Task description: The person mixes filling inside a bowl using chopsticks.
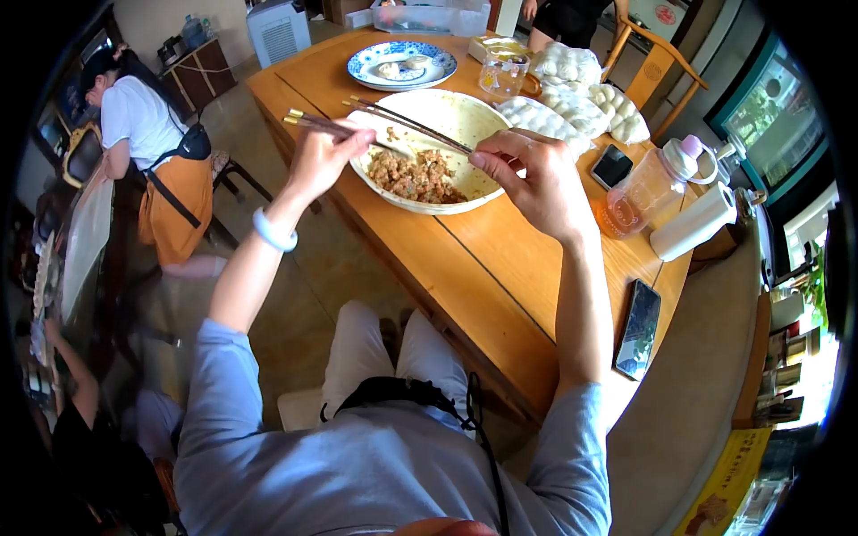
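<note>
While left fingers [356, 143] close on chopsticks [315, 122], right fingers [493, 167] pinch together, hold unclear.
Minced food [418, 179] sits in the bowl [475, 116].

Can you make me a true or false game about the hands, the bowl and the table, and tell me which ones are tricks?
1. The left hand is holding chopsticks. True.
2. The bowl is full of clear soup. False: it holds a brown, crumbly mixture.
3. The pale bracelet is on the right wrist. False: the bracelet is on the left wrist.
4. The blue-and-white plate is on the wooden table. True.
5. The right hand is resting on the plate. False: the right hand is by the bowl's rim.
</note>
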Motion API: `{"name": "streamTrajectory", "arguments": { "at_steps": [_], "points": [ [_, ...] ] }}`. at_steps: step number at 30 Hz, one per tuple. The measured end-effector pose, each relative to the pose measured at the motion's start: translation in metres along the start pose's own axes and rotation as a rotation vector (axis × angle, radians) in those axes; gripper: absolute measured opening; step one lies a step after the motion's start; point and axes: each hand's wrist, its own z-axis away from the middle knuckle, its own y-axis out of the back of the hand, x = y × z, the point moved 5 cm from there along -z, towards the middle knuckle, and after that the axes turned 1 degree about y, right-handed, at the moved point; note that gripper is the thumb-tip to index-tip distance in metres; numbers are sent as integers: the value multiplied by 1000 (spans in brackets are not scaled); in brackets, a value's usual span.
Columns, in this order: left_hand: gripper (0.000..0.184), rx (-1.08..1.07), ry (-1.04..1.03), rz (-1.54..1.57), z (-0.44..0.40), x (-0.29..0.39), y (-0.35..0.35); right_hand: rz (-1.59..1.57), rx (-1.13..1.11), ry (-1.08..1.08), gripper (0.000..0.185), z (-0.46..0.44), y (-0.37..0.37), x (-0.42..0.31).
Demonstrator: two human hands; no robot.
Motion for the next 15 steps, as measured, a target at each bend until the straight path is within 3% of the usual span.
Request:
{"name": "streamTrajectory", "arguments": {
  "at_steps": [2,6,10,11,15],
  "points": [
    [25,102,-148,-73,-11,0,6,-5,-12,12,12,-1,-3,-2],
    [20,135,-76,-288,-9,-4,1,-30,-3,42,12,1,-3,-3],
    [22,-24,-2,158,3,4,-5,5,-2,18,12,1,0,3],
    [23,-25,40,-34,1,12,-1,8,-4,12,12,0,-1,3],
    [23,180,-41,63,-25,-23,6,-30,-21,36,11,-1,-8,-4]
  ]
}}
